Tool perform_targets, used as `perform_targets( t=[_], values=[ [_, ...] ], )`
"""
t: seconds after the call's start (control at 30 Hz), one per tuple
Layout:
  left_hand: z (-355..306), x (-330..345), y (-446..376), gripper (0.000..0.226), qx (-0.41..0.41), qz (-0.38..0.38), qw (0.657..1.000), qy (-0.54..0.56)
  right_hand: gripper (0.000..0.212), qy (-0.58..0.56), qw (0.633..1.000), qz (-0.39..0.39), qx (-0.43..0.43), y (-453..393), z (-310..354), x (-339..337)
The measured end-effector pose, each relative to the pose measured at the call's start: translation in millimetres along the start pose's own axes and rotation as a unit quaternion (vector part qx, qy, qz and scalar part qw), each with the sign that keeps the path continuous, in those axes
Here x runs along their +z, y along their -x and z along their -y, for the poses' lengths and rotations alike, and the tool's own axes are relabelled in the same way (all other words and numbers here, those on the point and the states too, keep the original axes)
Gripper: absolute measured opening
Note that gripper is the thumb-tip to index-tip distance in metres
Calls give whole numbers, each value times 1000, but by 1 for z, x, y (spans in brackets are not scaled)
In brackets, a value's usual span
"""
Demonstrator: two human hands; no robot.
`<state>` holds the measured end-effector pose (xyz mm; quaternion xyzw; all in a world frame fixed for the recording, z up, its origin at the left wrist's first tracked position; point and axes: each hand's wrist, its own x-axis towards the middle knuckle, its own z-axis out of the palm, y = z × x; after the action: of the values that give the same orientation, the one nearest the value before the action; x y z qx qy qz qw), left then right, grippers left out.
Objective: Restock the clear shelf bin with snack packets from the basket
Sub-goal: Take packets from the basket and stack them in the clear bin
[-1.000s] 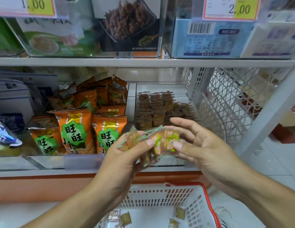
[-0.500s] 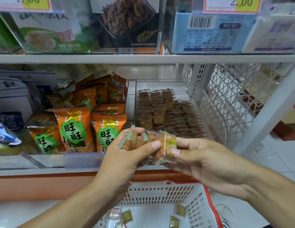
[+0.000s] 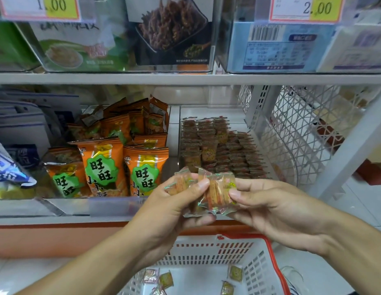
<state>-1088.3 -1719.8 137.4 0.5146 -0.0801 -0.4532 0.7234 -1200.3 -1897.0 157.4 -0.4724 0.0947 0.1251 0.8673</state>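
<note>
Both hands meet in front of the shelf edge, sharing a small bunch of clear-wrapped snack packets (image 3: 208,192). Left hand (image 3: 174,207) curls round the bunch from the left, thumb tip pressed on top of one packet. Right hand (image 3: 277,207) pinches the rightmost packets between thumb and fingers. Just behind the bunch, on the lower shelf, sits the clear shelf bin (image 3: 268,143), holding rows of the same kind of packets (image 3: 219,147) standing on edge; its back part shows bare floor. Left of that bin, another holds orange snack bags (image 3: 123,154) with green labels. Below the hands stands the white basket (image 3: 208,250) with a red rim; a few loose packets (image 3: 164,278) lie on its bottom. Above, price tags read 1.00 (image 3: 51,5) and 2.00 (image 3: 313,7).
</note>
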Motion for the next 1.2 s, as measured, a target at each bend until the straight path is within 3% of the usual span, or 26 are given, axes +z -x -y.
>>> perform_targets(
  t=[0.17, 0.33, 0.4, 0.53, 0.67, 0.87, 1.1, 1.2],
  values=[
    [-2, -3, -1, 38, -8, 29, 999, 9, 38, 111, 993, -36, 5, 5, 4, 0],
    [-2, -4, -5, 75, 64, -39, 997, -18, 40, 92, 995, -39, 6, 7, 6, 2],
    [-2, -6, -6, 75, 98, -78, 991, -45, 38, 61, 998, -34, -5, 7, 7, 3],
    [3, -7, -3, 68, 155, -138, 955, -210, 43, 12, 1000, -6, -18, 4, 1, 7],
    [12, -6, -3, 54, 178, -129, 942, -255, 43, 8, 996, -86, -24, -5, -17, 13],
    [11, -10, -7, 57, 141, -112, 976, -121, 54, -49, 986, -152, -47, -8, -10, 6],
    [6, -9, -9, 51, 121, -88, 989, 6, 50, -30, 984, -164, -68, -9, -8, 1],
    [6, -4, -8, 48, 116, -73, 991, -2, 49, -36, 986, -153, -50, -7, -7, 2]
  ],
)
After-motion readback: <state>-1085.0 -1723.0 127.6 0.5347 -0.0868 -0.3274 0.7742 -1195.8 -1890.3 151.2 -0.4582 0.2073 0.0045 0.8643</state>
